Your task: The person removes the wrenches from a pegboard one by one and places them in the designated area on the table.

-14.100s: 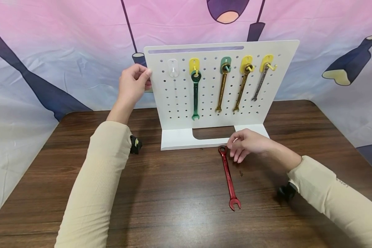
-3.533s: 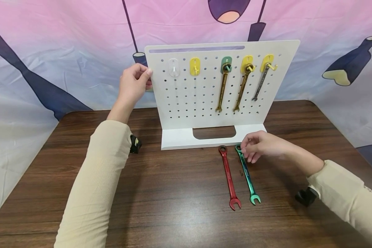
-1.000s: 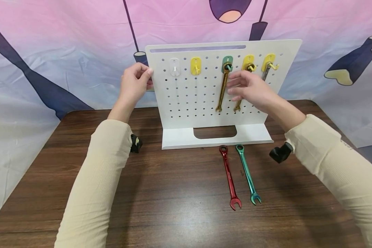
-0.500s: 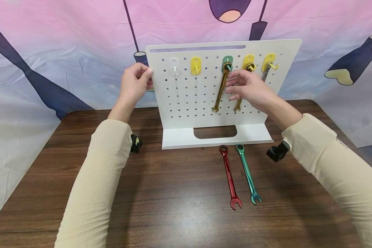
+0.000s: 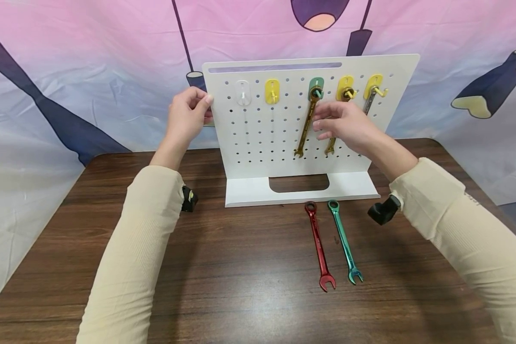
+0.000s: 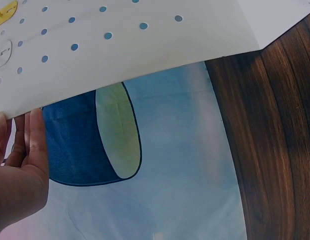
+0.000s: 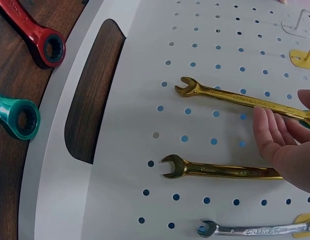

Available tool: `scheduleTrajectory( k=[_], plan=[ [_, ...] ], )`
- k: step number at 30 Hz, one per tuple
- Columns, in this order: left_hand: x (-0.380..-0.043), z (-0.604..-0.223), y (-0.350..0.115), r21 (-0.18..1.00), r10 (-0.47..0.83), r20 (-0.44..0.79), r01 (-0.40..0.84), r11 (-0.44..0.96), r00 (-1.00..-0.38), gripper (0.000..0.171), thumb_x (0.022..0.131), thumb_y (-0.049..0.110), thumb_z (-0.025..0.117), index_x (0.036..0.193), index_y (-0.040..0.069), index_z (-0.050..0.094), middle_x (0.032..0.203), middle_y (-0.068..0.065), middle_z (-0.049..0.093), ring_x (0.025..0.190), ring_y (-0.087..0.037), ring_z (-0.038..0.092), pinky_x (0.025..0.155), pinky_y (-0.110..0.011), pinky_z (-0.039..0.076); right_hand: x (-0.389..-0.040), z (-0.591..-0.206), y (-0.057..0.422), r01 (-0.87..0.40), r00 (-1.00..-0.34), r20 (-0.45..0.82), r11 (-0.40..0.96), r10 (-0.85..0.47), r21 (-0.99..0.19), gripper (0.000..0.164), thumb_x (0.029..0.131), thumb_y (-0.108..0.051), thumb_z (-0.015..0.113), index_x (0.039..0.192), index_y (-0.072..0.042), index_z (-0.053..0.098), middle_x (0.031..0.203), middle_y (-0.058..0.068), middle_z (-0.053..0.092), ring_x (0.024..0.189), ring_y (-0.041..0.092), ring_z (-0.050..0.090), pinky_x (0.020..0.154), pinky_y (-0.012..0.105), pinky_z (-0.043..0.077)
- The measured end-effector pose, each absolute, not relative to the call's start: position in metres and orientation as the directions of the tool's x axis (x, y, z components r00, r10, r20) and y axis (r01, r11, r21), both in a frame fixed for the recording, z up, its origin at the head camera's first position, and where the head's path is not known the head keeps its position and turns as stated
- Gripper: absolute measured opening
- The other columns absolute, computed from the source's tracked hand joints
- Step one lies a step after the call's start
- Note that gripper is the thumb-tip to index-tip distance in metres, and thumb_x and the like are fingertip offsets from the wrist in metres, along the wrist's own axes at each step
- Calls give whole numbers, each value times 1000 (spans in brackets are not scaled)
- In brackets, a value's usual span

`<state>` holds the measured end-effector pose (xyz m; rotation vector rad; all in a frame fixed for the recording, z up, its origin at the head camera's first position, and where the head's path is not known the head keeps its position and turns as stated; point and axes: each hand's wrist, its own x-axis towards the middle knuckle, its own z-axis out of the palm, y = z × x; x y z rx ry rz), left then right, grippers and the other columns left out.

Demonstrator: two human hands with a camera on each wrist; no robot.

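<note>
- Gold wrench (image 5: 307, 125) hangs on green hook (image 5: 316, 82), ring end over the peg, open end down and slanting to the person's left.
- Right hand (image 5: 348, 122) pinches it, thumb on one edge, fingertips on the other, just below the ring.
- Second gold wrench (image 7: 220, 170) hangs beside it on a yellow hook (image 5: 345, 82), partly behind the right hand in head view.
- Silver wrench (image 7: 260, 230) is next along, on the rightmost hook (image 5: 374, 81), also yellow.
- White pegboard (image 5: 290, 126) carries all these; left hand (image 5: 187, 114) grips its left edge between thumb and fingers.
- Clear hook (image 5: 242, 91) and another yellow hook (image 5: 272, 91) at the board's left bear no tool.
- Red wrench (image 5: 318, 246) and teal wrench (image 5: 345, 241) lie apart, side by side, on the dark wood table (image 5: 241, 267), ring ends near the board's base.
- Printed cloth (image 5: 112, 57) hangs behind.
</note>
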<state>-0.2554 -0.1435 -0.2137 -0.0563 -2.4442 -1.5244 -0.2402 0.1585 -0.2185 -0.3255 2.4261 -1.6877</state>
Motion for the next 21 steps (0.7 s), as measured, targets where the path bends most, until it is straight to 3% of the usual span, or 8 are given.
scheduleTrajectory(
  k=[21],
  plan=[
    [-255, -214, -144, 874, -103, 249, 178, 452, -963, 18, 94, 23, 51, 92, 5, 56, 88, -5, 58, 76, -14, 60, 75, -25, 55, -240, -222, 161, -71, -964, -16, 315, -266, -947, 26, 93, 1, 48, 118, 5, 42, 113, 15, 47, 101, 24, 52, 87, 30, 51]
  ],
)
